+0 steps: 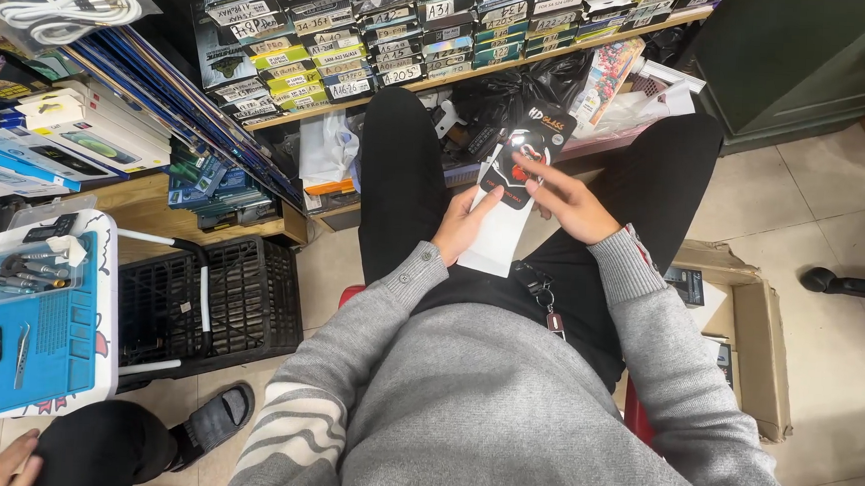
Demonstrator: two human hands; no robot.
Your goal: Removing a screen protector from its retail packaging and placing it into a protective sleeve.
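Observation:
I sit with my legs in black trousers, both hands above my lap. My left hand [464, 222] holds the lower part of a long white packet [499, 238] from the left side. My right hand [566, 199] grips the packet's black printed top card [532, 140], fingers pinching near its middle. A key ring with a dark fob [544, 298] hangs at my waist just below the packet.
Shelves [479, 70] of labelled flat boxes run ahead. A black plastic crate [218, 302] stands at left, beside a blue work mat [30, 337] with small tools. An open cardboard box [754, 335] lies at right. Another person's foot in a grey slipper [213, 420] and hand [0, 462] show lower left.

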